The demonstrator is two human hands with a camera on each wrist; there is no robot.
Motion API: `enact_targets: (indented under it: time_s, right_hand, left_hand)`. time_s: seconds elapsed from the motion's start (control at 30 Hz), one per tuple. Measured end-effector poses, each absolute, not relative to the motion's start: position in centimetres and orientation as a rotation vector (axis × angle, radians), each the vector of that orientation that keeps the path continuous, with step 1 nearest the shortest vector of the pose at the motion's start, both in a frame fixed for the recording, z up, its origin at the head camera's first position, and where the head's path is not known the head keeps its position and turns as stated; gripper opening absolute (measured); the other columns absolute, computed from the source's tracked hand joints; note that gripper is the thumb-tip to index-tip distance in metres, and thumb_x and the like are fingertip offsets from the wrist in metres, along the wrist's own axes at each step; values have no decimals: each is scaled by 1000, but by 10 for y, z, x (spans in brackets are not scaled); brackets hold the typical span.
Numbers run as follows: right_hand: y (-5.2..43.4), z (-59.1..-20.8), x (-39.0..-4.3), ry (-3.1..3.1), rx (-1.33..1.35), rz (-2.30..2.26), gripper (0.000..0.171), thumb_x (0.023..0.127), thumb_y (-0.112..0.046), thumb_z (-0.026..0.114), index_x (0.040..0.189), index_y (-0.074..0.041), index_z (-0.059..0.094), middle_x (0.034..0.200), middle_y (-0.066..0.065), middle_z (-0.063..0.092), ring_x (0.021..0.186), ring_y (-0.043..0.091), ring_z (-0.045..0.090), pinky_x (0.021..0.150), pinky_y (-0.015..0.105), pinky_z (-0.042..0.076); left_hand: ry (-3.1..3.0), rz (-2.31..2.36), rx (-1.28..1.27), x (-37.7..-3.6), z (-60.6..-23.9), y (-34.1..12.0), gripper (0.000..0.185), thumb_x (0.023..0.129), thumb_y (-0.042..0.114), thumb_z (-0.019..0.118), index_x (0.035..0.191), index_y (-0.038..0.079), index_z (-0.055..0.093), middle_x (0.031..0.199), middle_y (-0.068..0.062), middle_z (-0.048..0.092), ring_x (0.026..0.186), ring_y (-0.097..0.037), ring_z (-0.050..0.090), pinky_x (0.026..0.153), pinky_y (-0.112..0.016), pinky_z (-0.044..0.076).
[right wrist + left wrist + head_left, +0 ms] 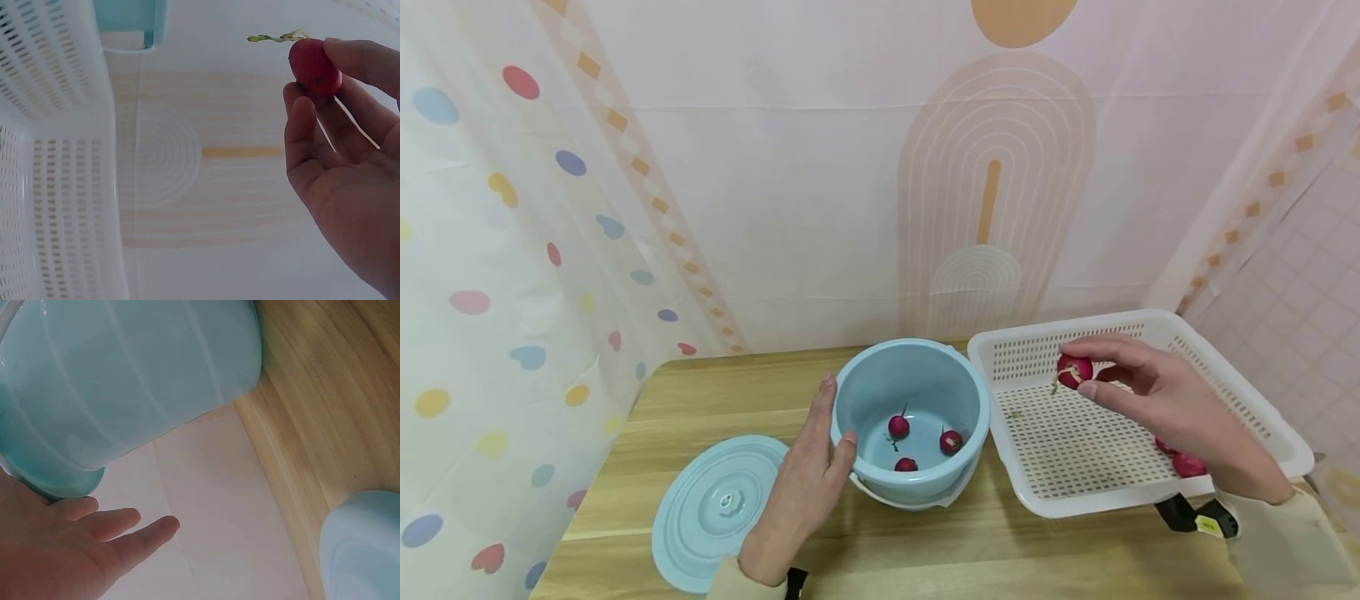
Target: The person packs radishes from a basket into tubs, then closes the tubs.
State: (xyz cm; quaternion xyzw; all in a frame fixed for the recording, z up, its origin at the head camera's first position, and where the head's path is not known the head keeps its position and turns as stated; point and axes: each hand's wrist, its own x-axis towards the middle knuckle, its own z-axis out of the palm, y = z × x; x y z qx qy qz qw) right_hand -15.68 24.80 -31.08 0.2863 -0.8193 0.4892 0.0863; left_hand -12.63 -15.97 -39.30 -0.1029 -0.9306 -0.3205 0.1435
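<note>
My right hand (1138, 379) pinches a red radish (1073, 371) with a short green stem over the white perforated basket (1075, 492); the right wrist view shows the radish (314, 65) between fingertips and thumb (300, 134). My left hand (808, 475) lies flat against the left side of the light blue pot (917, 371), fingers straight. In the left wrist view the pot wall (131, 381) fills the top and my fingers (119, 540) reach under its rim. Three radishes (898, 427) lie inside the pot. Two more radishes (1187, 463) sit in the basket behind my right wrist.
The pot's round blue lid (718, 510) lies on the wooden table (700, 392) left of my left hand; its edge (362, 550) shows in the left wrist view. Patterned curtains close off the back and both sides. A small black object (1195, 517) sits under the basket's front right corner.
</note>
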Motion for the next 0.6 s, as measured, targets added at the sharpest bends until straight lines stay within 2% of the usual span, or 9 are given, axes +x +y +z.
enact_targets:
  time_s: [0.1, 0.37, 0.6]
  right_hand:
    - [241, -311, -154, -2397, 870, 1498, 40, 94, 6, 70, 132, -5, 68, 128, -1, 67, 92, 17, 71, 73, 24, 59]
    - [221, -312, -145, -2325, 875, 1524, 45, 91, 9, 71, 133, -8, 69, 131, 0, 64, 93, 14, 69, 71, 23, 59]
    - [205, -316, -139, -2253, 889, 1522, 46, 88, 12, 72, 131, -6, 70, 132, -2, 64, 98, 12, 67, 78, 19, 57]
  left_hand:
    - [-2680, -925, -299, -126, -393, -160, 71, 108, 34, 48, 167, 11, 16, 172, -9, 19, 153, -34, 30, 115, -57, 34]
    - [-2683, -915, -299, -126, -393, -159, 71, 108, 36, 47, 167, 10, 16, 172, -10, 19, 154, -34, 28, 116, -57, 32]
    - [-2675, -921, -306, -126, -393, -159, 71, 108, 35, 46, 167, 11, 14, 172, -11, 19, 154, -34, 26, 117, -57, 31]
